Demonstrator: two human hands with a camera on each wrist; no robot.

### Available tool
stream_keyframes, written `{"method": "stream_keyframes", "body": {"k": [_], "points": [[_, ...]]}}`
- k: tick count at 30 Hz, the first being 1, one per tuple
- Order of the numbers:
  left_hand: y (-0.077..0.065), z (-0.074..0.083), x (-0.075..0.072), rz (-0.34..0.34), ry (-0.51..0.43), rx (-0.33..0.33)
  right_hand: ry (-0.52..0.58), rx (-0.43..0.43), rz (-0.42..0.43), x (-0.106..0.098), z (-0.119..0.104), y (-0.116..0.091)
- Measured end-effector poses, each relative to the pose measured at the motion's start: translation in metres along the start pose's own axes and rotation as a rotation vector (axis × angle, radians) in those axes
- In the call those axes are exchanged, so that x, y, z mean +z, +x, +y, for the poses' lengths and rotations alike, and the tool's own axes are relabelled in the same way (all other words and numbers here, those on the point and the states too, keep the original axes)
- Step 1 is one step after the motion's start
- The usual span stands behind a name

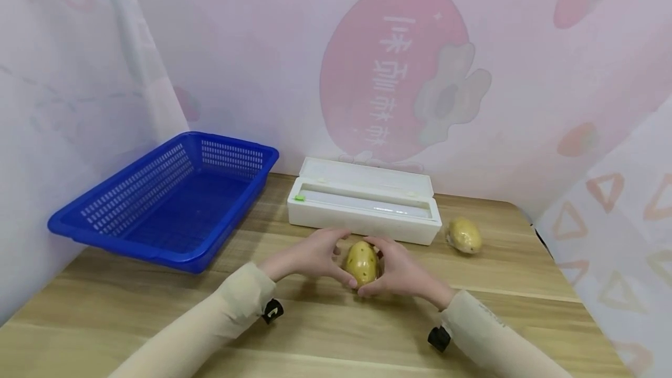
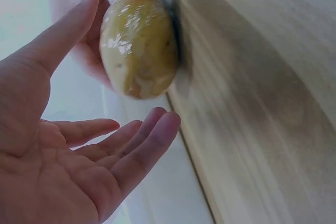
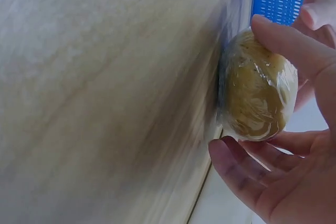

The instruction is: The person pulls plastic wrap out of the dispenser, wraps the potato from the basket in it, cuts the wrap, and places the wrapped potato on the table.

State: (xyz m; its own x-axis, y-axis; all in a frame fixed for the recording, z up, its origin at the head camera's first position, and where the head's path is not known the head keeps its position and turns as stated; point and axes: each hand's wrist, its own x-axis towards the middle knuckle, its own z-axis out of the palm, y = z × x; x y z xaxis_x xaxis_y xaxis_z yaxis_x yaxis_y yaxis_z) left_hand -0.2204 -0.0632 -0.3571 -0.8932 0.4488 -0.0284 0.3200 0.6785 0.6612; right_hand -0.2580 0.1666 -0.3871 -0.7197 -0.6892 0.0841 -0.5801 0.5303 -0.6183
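A potato (image 1: 362,263) wrapped in shiny clear film stands between both hands, in front of the white box. My right hand (image 1: 400,267) holds it from the right, thumb (image 3: 278,35) at one end and fingertips at the other. On its left side, my left hand (image 1: 317,256) curves around without gripping; in the left wrist view a gap shows between its fingers (image 2: 152,140) and the potato. Glossy wrinkles of film show on the potato (image 3: 257,90) in the right wrist view.
Behind the hands stands a white cling film box (image 1: 362,225) with its lid raised, a film roll and a green slider inside. Another film-wrapped potato (image 1: 464,235) lies to its right. A blue plastic basket (image 1: 205,249) occupies the left of the wooden table (image 1: 325,337).
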Motion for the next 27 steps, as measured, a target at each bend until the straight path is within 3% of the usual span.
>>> {"method": "stream_keyframes", "body": {"k": [4, 8, 18, 27], "points": [[-0.008, 0.003, -0.003, 0.030, -0.009, 0.004, 0.006, -0.051, 0.065, -0.005, 0.006, -0.006], [-0.014, 0.004, -0.004, 0.037, -0.008, 0.008, 0.058, -0.071, 0.124, -0.024, 0.017, -0.022], [-0.019, -0.002, -0.004, 0.051, 0.062, 0.048, 0.107, 0.062, 0.203, -0.096, 0.046, -0.075], [-0.020, 0.001, -0.005, 0.048, 0.070, 0.061, 0.004, 0.135, 0.289, -0.152, 0.076, -0.105]]}}
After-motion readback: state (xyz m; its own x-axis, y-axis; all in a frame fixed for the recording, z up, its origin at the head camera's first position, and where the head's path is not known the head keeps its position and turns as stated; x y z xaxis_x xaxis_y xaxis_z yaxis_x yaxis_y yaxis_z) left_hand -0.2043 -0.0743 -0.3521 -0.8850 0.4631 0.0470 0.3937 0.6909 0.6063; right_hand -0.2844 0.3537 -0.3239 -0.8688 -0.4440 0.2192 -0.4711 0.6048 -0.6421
